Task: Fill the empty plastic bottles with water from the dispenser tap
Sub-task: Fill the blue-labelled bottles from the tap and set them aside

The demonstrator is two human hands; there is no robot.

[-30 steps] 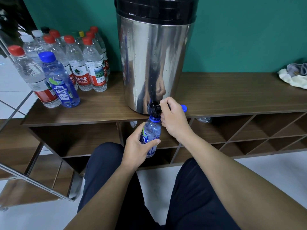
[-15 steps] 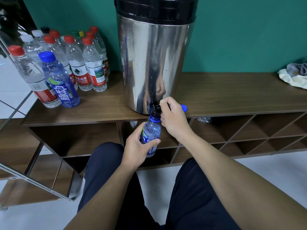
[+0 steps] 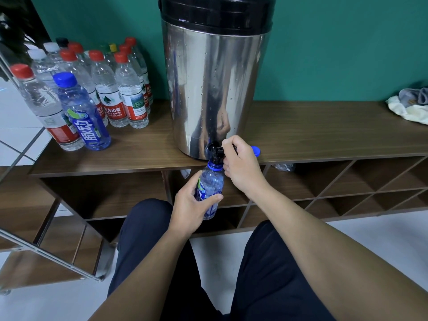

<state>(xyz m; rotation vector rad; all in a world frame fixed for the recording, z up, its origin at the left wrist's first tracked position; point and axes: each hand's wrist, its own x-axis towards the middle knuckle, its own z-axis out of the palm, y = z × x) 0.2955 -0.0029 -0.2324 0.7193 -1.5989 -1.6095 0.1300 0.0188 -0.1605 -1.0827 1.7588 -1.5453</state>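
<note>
Head view: seen from above, looking down past the person's knees.
Shelf (image 3: 301, 135): long wooden top running from 9 to 3 o'clock, with open compartments below.
Dispenser (image 3: 213, 89): tall steel drum with a black lid at 12 o'clock, standing on the shelf.
Capped bottles (image 3: 97, 89): a cluster at 10 o'clock on the shelf, mostly red caps.
Cloth (image 3: 410, 107): bundled at 3 o'clock.
Right hand (image 3: 240, 167): fingers curled round the tap's handle.
Left hand (image 3: 192, 205): wrapped round the blue bottle, thumb across its front.
Blue bottle (image 3: 212, 181): uncapped at centre, mouth directly under the tap.
Tap (image 3: 215, 151): black, at the drum's base.
Blue cap (image 3: 256, 150): on the shelf edge just right of the right hand.
</note>
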